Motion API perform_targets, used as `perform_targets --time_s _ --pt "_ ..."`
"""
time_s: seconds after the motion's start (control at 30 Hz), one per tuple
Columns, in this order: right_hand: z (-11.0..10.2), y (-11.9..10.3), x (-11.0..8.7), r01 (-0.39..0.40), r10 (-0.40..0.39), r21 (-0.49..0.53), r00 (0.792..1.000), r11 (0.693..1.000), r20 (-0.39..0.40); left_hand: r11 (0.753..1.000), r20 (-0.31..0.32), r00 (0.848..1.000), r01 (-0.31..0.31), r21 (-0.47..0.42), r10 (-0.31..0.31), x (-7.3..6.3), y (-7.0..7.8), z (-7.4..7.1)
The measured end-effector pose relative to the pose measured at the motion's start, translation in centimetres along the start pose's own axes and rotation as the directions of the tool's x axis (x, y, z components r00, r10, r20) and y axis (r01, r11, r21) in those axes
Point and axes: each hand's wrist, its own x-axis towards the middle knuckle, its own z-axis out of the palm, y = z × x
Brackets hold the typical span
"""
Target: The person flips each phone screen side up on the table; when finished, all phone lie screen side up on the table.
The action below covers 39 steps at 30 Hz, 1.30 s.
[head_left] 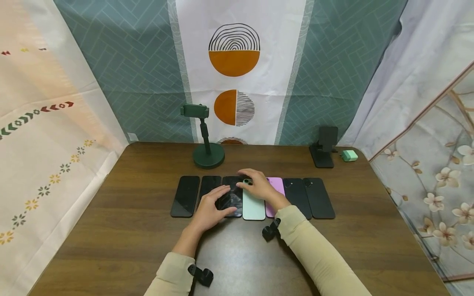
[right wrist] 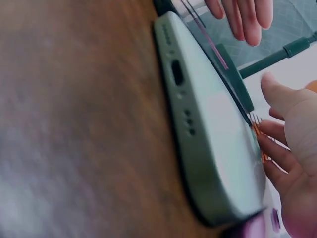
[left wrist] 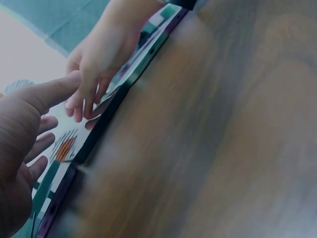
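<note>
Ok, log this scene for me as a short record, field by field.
Row: seven phones, flat, side by side
Centre: mint phone, pink phone right of it
Left grip: spread, at the third phone from left; contact unclear
Right grip: spread, over the mint phone's far end; contact unclear
Behind, left: green stand
Behind, right: black stand, mint adapter

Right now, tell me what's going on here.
A person's right hand is at the far end of a mint phone, while the left hand is over the dark phones to its left. Whether either hand touches anything is unclear. All seven phones lie in a row on the wooden table, with a pink phone just right of the mint one and a green stand behind.
</note>
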Motion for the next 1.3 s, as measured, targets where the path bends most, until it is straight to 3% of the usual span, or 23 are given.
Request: perform_targets --time_s 0.33,0.57,0.77,1.07,1.3 --pt "-1.9 0.7 -1.4 -0.025 0.025 0.006 0.999 1.0 -0.037 1.0 0.071 0.997 0.013 -0.022 -0.012 0.7 1.1 1.9" --pt "-3.3 1.7 -2.8 -0.056 0.056 -0.003 0.998 0.998 -0.035 0.999 0.086 0.996 -0.036 -0.028 0.038 1.4 1.5 2.7" --pt "-4.1 2.6 -3.7 -0.075 0.074 -0.014 0.997 0.997 -0.033 0.999 0.117 0.992 -0.039 -0.019 0.041 2.0 1.9 3.3" --pt "-4.4 3.5 -4.3 -0.019 0.021 -0.073 0.999 0.997 0.031 1.0 0.174 0.985 -0.013 -0.005 0.014 2.5 2.2 4.5" --pt "-4.2 3.5 -4.5 -0.007 0.009 -0.069 0.999 0.998 0.031 0.999 0.25 0.967 -0.043 0.026 0.035 2.6 2.3 5.3"
